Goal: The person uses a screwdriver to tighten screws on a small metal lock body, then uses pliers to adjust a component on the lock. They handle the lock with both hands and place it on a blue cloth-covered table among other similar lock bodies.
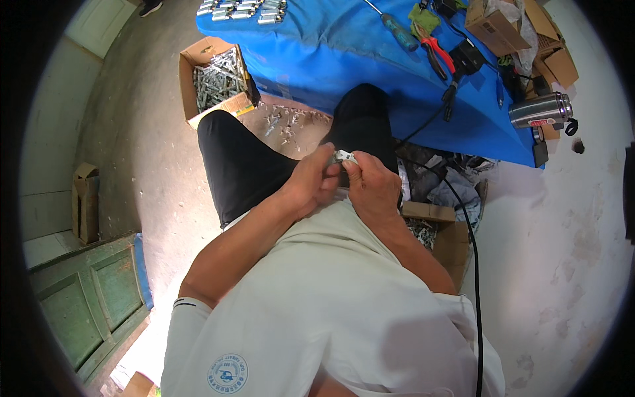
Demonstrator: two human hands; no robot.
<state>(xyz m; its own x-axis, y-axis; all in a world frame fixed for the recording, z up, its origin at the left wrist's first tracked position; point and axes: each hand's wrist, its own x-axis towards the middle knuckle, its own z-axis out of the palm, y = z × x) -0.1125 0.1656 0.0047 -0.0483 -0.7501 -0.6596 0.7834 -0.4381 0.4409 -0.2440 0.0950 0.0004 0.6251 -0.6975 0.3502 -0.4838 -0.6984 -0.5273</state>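
Over my lap, between my knees, both hands meet around a small white and silvery metal part (343, 156). My left hand (311, 177) has its fingers curled and pinches the part from the left. From the other side my right hand (372, 183) grips it, thumb and forefinger pressed on its edge. Fingers cover most of the part, so its exact kind does not show. Several similar-looking silver metal parts (246, 9) lie in rows at the far left end of the blue-covered table (291, 56).
A cardboard box (188, 92) of metal pieces stands left of the table. On the cloth lie a screwdriver (401, 33), red-handled pliers (438, 56) and a steel flask (539, 110). A black cable (473, 251) runs down past my right arm. Another open carton (451, 248) sits beside it.
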